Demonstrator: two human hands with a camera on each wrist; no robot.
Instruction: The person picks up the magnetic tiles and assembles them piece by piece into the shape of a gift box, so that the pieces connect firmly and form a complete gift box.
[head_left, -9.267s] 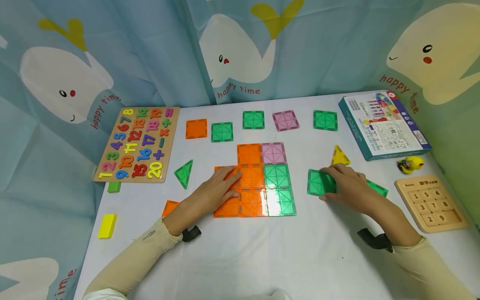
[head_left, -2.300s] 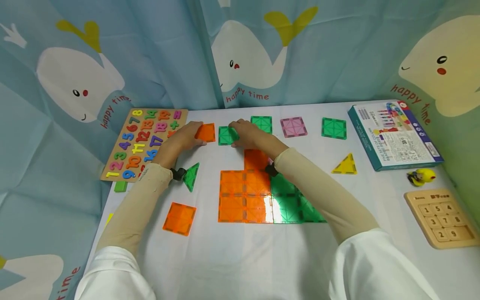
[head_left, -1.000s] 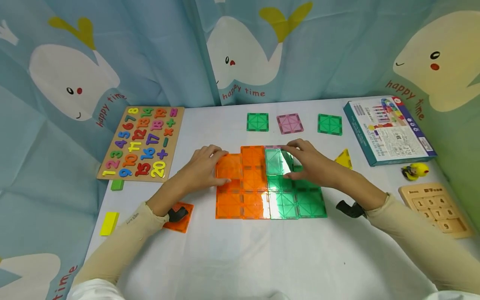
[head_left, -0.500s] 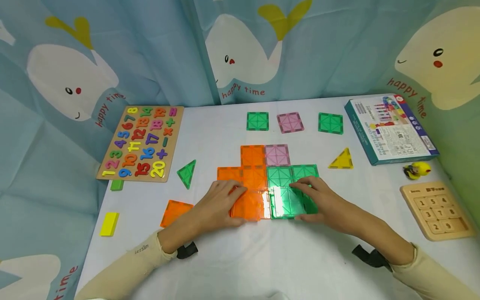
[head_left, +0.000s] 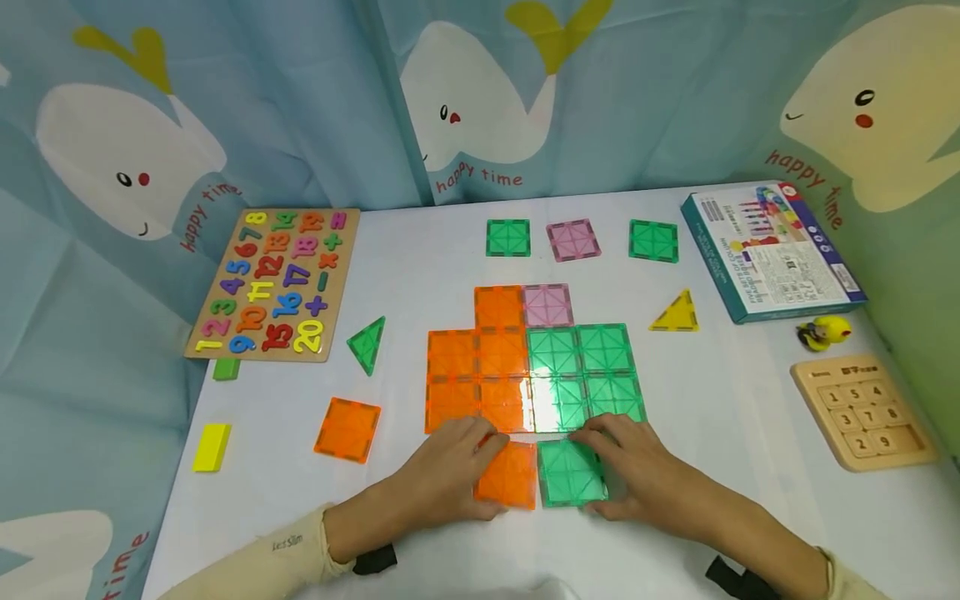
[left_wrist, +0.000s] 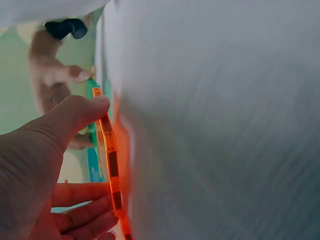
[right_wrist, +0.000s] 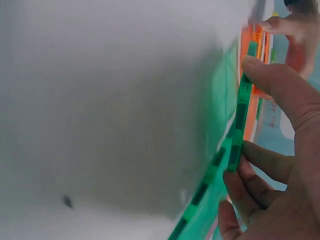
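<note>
A: Biggest first, what's out, and how many?

B: One white table (head_left: 750, 433). On it one number board (head_left: 273, 283), one box (head_left: 771, 250) and one wooden keypad puzzle (head_left: 864, 410). Then the joined mat of tiles (head_left: 528, 358): five orange squares, four green, one pink.

A: And the loose pieces?

B: Four loose squares: two green and a pink one in a far row, plus an orange one (head_left: 348, 428) near left. Two triangles, a green (head_left: 367, 343) and a yellow (head_left: 677, 313). Two little blocks at the left edge, one yellow and one green, and one small yellow toy (head_left: 823, 330) beside the box.

A: The hands?

B: The left hand (head_left: 442, 475) pinches an orange tile (head_left: 510, 475) by its edge, thumb on one side and fingers on the other. The right hand (head_left: 637, 471) grips a green tile (head_left: 572, 472) the same way. Both tiles sit side by side just under the mat's near edge.

A: Different from half a second ago?

B: Both hands were lying on the mat's near row then; now they've dropped below it, each with its tile
</note>
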